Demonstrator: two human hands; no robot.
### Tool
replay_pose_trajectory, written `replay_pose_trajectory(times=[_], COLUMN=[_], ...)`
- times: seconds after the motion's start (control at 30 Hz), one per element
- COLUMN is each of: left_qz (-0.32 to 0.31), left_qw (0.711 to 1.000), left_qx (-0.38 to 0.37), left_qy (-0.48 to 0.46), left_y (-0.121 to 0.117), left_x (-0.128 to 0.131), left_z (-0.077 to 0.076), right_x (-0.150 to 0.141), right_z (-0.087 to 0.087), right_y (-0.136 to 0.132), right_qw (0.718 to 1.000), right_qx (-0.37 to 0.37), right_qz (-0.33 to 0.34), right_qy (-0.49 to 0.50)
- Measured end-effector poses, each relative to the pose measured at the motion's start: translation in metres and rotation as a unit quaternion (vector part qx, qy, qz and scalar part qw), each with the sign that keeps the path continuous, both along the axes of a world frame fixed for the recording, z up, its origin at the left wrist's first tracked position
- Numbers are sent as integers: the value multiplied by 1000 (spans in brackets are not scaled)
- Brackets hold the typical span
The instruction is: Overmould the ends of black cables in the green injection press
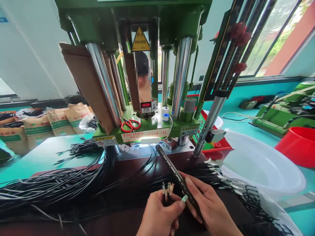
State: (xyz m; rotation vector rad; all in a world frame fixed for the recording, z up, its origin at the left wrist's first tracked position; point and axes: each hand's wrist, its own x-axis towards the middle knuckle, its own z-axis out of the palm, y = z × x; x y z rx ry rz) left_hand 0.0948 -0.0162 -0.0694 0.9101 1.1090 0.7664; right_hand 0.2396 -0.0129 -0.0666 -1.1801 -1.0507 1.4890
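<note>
My left hand (161,213) is closed around several cable ends (168,189) with bare metal connectors sticking up from the fingers. A small pale-green tip shows by its thumb, close to the bar. My right hand (211,205) grips a long dark slotted metal bar (173,168), which slants up and left toward the press. Both hands are close together above the dark brown tabletop (137,168). To the right of the bar lies a bundle of black cables (209,172) with pale metal ends. The bar's lower end is hidden by my right hand.
A green press (162,126) with steel columns stands ahead, with red-handled scissors (130,126) on its ledge. Black cables (91,177) spread over the left side. A white tub (265,160) and a red bucket (299,147) are on the right. Paper sacks (38,127) stand at the left.
</note>
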Motion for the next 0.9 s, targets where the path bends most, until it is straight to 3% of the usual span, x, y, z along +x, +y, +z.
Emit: replay_pose_trajectory(times=[0.33,0.67,0.8,0.9], left_qz=[-8,27,21,50], left_qw=[999,999,996,980], left_qx=[9,-7,-10,-34], left_qy=[33,22,-85,-188], left_y=[-1,-3,-2,-2], left_x=[0,3,-4,-10], left_z=[7,10,7,5], right_x=[0,-6,3,13], right_z=[3,0,1,1], right_y=[-1,-4,-4,-6], right_qw=[998,993,999,1000], right_qx=[19,55,4,-21], right_qz=[9,-13,-3,-22], right_qy=[-65,-101,-51,-4])
